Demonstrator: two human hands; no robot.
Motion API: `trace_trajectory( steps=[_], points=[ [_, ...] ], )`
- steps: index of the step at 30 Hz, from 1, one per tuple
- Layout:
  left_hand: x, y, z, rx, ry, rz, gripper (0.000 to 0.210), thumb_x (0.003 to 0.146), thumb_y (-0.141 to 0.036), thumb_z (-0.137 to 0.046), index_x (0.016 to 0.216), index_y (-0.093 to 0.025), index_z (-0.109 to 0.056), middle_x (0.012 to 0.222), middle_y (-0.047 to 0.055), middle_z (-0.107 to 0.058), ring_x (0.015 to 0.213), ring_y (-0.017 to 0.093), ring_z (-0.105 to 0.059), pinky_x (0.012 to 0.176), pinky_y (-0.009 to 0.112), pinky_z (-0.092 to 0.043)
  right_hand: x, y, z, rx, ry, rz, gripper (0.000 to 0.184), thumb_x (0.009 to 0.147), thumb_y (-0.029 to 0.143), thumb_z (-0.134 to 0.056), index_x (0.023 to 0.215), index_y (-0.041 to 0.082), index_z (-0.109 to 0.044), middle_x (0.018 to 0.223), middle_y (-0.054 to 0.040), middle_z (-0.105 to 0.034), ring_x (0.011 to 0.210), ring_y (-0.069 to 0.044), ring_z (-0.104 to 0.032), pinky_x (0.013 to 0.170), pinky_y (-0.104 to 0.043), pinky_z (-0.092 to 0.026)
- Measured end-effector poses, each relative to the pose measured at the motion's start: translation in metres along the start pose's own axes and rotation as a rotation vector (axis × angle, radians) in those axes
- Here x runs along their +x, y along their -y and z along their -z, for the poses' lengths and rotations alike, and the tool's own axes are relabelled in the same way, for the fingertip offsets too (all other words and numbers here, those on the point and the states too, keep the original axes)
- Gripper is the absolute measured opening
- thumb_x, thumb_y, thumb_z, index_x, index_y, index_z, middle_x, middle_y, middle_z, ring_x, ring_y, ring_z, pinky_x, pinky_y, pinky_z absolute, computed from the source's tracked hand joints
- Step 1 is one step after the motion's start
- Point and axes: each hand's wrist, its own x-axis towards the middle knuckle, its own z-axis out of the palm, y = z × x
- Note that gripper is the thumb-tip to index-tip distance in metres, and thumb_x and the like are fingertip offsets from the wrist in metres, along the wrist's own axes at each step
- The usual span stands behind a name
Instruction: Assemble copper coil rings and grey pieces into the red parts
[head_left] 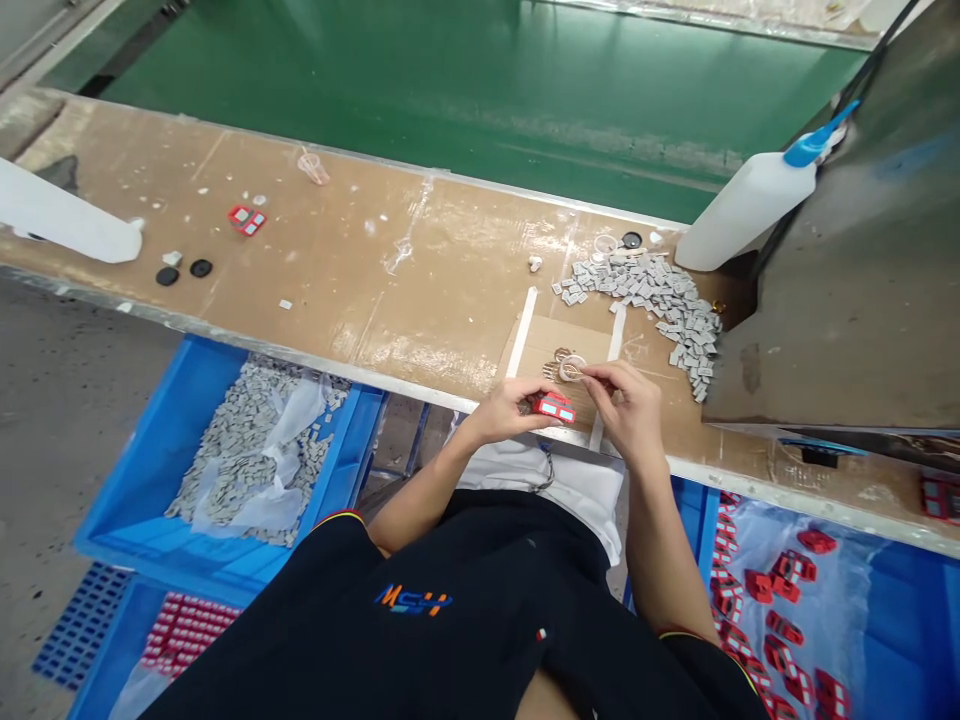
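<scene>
My left hand [511,412] is closed around a small red plastic toy part [556,406] with pale windows, just above the table's front edge. My right hand [624,402] pinches a thin pale stick [577,371], whose tip is at a small round clear dish [571,366]. Beneath both lies a cardboard sheet [574,337] with white tape strips along its sides. To the right of it a heap of small grey pieces [645,285] curves along the table.
White bottles stand at right [750,205] and left [71,215]. Another red part [247,220] and black caps [184,271] lie on the left. Blue bins hold grey pieces [247,440] and red parts [784,625]. A green conveyor belt [450,90] runs behind; a metal housing [847,280] bounds the right.
</scene>
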Motion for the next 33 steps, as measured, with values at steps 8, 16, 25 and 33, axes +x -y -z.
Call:
trace_trajectory(
  steps=[8, 16, 25, 33],
  points=[
    [0.0, 0.002, -0.001, -0.032, -0.011, 0.03, 0.029, 0.081, -0.034, -0.076, 0.102, -0.014, -0.073, 0.09, 0.007, -0.073, 0.079, 0.016, -0.064, 0.072, 0.026, -0.052, 0.007, -0.007, -0.009, 0.008, -0.126, -0.023, 0.017, 0.093, 0.03, -0.06, 0.086, 0.024, -0.074, 0.084, -0.0055, -0.075, 0.07, -0.021, -0.066, 0.065, -0.035, -0.054],
    [0.0, 0.003, -0.002, 0.05, -0.012, -0.008, 0.028, 0.084, -0.034, -0.074, 0.102, -0.013, -0.073, 0.087, 0.007, -0.073, 0.074, 0.015, -0.063, 0.068, 0.024, -0.051, -0.003, -0.003, -0.006, 0.127, -0.229, -0.159, 0.019, 0.091, 0.036, -0.065, 0.086, 0.022, -0.075, 0.085, -0.0057, -0.079, 0.074, -0.022, -0.073, 0.071, -0.036, -0.058],
    [0.0, 0.008, -0.006, 0.228, -0.054, -0.08, 0.025, 0.086, -0.032, -0.074, 0.101, -0.012, -0.072, 0.084, 0.005, -0.072, 0.07, 0.013, -0.062, 0.063, 0.022, -0.049, -0.039, 0.018, 0.001, 0.195, -0.243, -0.165, 0.014, 0.091, 0.033, -0.068, 0.088, 0.022, -0.077, 0.086, -0.0046, -0.08, 0.078, -0.021, -0.076, 0.074, -0.034, -0.06],
    [0.0, 0.01, -0.007, 0.242, -0.049, -0.089, 0.024, 0.087, -0.032, -0.072, 0.103, -0.013, -0.071, 0.089, 0.006, -0.074, 0.075, 0.014, -0.065, 0.067, 0.023, -0.051, -0.038, 0.017, -0.007, 0.148, -0.217, -0.112, 0.015, 0.093, 0.03, -0.064, 0.088, 0.023, -0.077, 0.084, -0.0046, -0.079, 0.077, -0.021, -0.075, 0.071, -0.033, -0.06]
  ],
)
